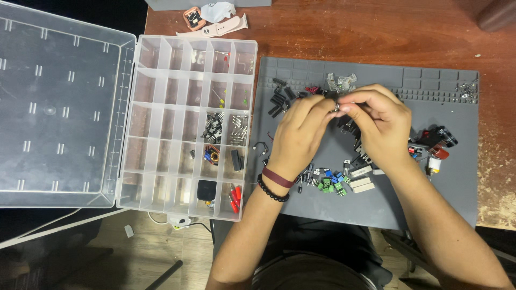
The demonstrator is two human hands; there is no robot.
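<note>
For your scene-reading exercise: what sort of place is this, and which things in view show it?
Probably a hobby electronics workbench. A grey work mat on a wooden table is strewn with small components, such as green terminal blocks, and an open clear compartment box holds sorted parts.

organizer box (161, 129) at frame centre-left, its open lid (59, 107) further left; work mat (376, 204) to the right, components (333, 182) scattered on it; watch (215, 24) at top.

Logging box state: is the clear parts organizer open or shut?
Open. The clear parts organizer has its lid swung flat to the left, leaving the compartments uncovered with small components visible inside.
</note>
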